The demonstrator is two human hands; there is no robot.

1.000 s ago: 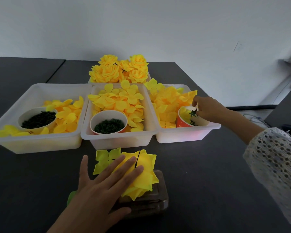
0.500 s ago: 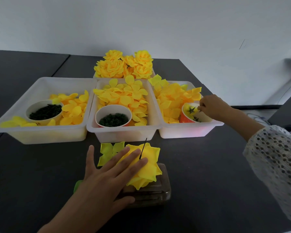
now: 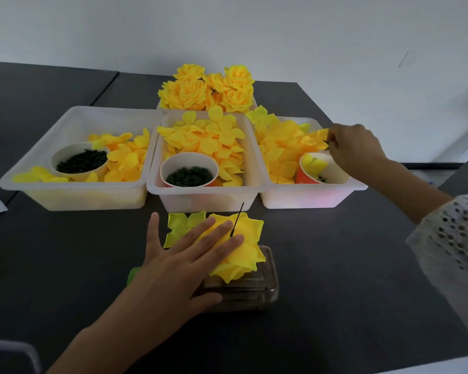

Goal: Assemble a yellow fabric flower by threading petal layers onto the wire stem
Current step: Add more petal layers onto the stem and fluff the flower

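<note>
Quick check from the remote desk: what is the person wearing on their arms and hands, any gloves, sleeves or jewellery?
Both hands are bare, with no gloves, and no rings or watch show. The left hand and its forearm are uncovered. The right hand has a bare wrist; further up that arm is a loose white sleeve of openwork, eyelet-patterned fabric.

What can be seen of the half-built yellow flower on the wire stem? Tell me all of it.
The half-built flower is a stack of bright yellow fabric petal layers, soft and curled at the edges, lying on a brown block on the dark table. A thin black wire stem pokes up through its middle, leaning slightly. The left hand rests flat on its left side, fingers straight. A paler yellow-green petal piece lies just behind it.
</note>
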